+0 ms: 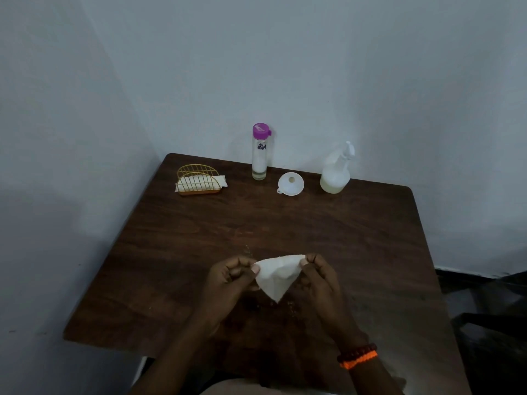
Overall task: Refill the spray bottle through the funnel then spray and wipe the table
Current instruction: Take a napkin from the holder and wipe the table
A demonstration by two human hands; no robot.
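White spray bottle (335,171) stands upright at the tabletop's (199,238) far edge, white funnel (291,183) inverted beside it; tissue (278,276) near front edge.

worktop (313,229): dark wood grain, dull sheen | tissue (278,276): thin white paper, matt, creased | funnel (291,183): smooth white plastic | spray bottle (336,172): translucent plastic | tall bottle (259,155): clear, glossy purple cap | holder (198,181): yellow-coated wire
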